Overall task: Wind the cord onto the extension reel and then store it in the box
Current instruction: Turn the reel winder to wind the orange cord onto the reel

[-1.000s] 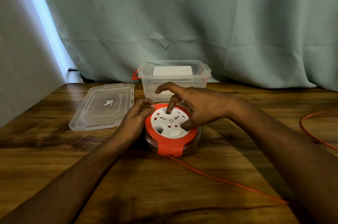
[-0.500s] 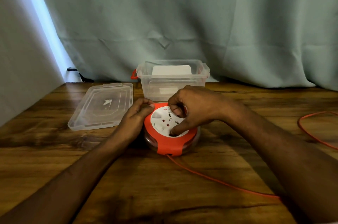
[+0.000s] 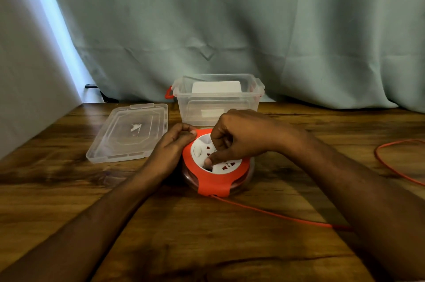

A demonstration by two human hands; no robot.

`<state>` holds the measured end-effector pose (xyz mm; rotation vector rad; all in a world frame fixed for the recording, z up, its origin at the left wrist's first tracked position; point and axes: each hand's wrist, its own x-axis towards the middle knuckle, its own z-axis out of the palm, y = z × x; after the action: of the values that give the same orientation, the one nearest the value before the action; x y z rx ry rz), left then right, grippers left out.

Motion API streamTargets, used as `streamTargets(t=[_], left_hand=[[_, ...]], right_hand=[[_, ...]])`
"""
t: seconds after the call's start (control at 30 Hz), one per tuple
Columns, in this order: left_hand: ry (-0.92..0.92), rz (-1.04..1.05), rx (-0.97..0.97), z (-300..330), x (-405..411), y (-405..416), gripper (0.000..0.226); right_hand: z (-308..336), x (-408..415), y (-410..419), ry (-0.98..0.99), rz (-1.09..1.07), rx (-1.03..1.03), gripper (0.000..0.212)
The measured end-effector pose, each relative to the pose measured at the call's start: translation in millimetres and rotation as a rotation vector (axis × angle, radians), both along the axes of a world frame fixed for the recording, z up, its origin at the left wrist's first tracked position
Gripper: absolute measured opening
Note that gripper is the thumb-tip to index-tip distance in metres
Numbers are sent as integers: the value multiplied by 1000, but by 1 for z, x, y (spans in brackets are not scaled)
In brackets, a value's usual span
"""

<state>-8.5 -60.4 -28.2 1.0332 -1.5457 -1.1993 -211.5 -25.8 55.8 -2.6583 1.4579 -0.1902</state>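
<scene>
An orange extension reel (image 3: 213, 181) with a white socket face lies flat on the wooden table (image 3: 207, 235). My left hand (image 3: 171, 149) grips its left rim. My right hand (image 3: 239, 136) sits curled on top, thumb and fingers dug into the white face. An orange cord (image 3: 276, 214) leaves the reel's front and runs right under my right forearm, then loops at the right edge (image 3: 391, 166). Behind the reel stands an open clear plastic box (image 3: 218, 107) with orange latches.
The box's clear lid (image 3: 128, 135) lies flat to the left of the box. A pale curtain (image 3: 230, 28) hangs along the back of the table. A white card leans inside the box.
My right hand has curled tighter over the socket face and turned it; the oval button has gone from the front to the left. The cord has drawn slightly closer.
</scene>
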Motion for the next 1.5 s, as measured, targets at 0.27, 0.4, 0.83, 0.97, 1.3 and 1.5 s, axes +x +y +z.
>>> streamTargets(t=[0.27,0.4,0.83,0.97,1.3,1.5], left_hand=[[-10,17,3,-2,0,-2,18],[-5,17,9,-2,0,-2,18],[21,58,35,0,0,-1,18],[10,37,14,0,2,-2,17],[29,60,0,-1,1,-2,15],[36,67,-12,-1,2,-2,14]], right_hand=[[9,-13,-4,-215,95,226,63],[2,-13,-8,-166,67,223,75],[1,-17,-10,-245,88,229,95],[0,-16,-10,-226,72,184,95],[-8,-10,-7,-37,19,-63,61],[-11,-1,-2,40,26,-211,47]])
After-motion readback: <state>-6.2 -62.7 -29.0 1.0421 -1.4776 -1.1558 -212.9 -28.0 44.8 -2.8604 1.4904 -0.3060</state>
